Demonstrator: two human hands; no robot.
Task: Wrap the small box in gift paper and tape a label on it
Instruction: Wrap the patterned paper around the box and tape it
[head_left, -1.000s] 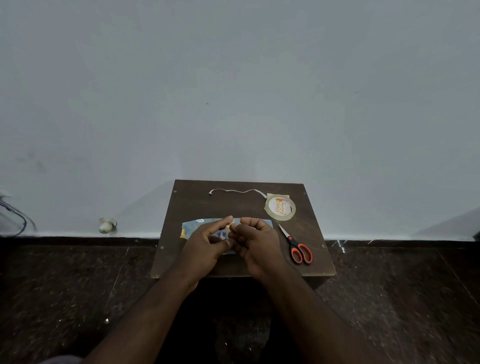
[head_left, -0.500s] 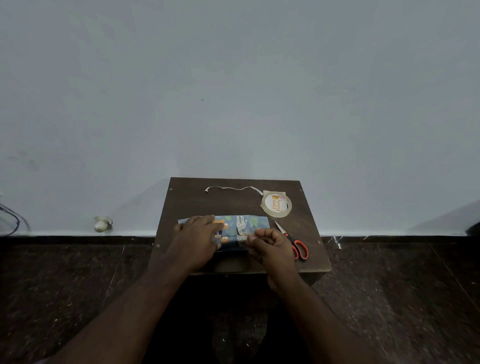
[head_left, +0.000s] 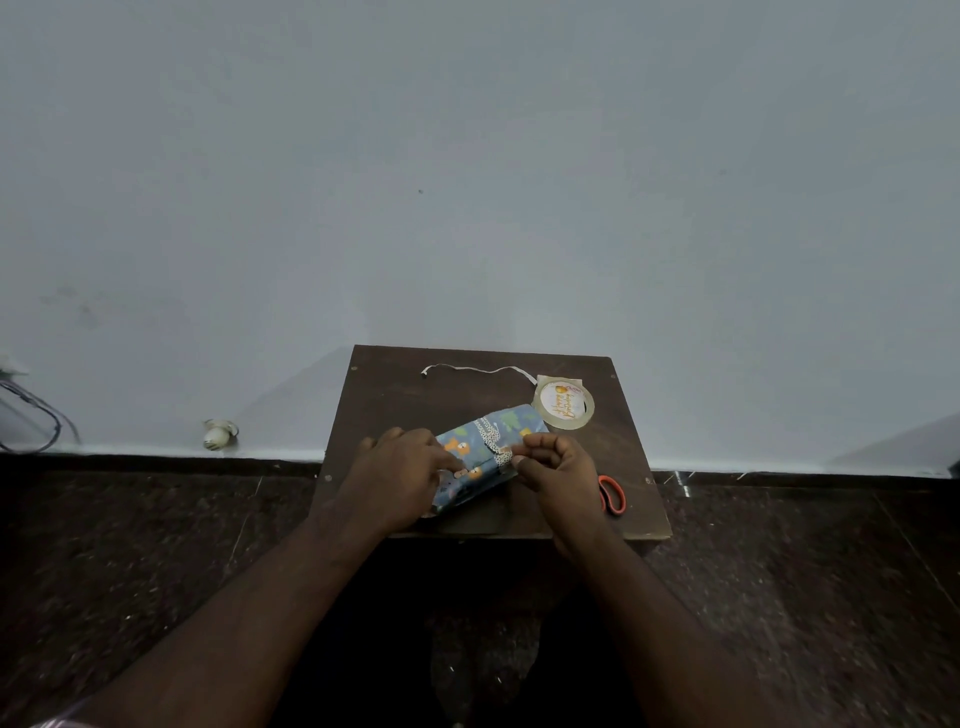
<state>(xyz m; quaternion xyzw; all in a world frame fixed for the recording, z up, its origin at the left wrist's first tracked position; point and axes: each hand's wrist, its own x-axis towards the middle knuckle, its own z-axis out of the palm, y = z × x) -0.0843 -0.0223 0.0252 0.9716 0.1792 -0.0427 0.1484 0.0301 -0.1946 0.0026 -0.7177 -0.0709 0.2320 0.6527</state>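
Observation:
The small box, wrapped in blue gift paper with orange animal figures, lies at an angle on the small brown table. My left hand covers its left end, and the fingers lie across the top. My right hand is curled, and its fingertips pinch the spotted paper edge at the box's middle. A tape roll with a round printed label inside it lies just beyond the box's far right corner.
Orange-handled scissors lie on the table right of my right hand, partly hidden by it. A thin white strip lies along the table's far edge. A small white fitting and cables sit at the wall's foot, far left.
The box has turned from lying straight across to a diagonal, its right end swung toward the tape roll. My right hand now pinches the paper edge and hides more of the scissors.

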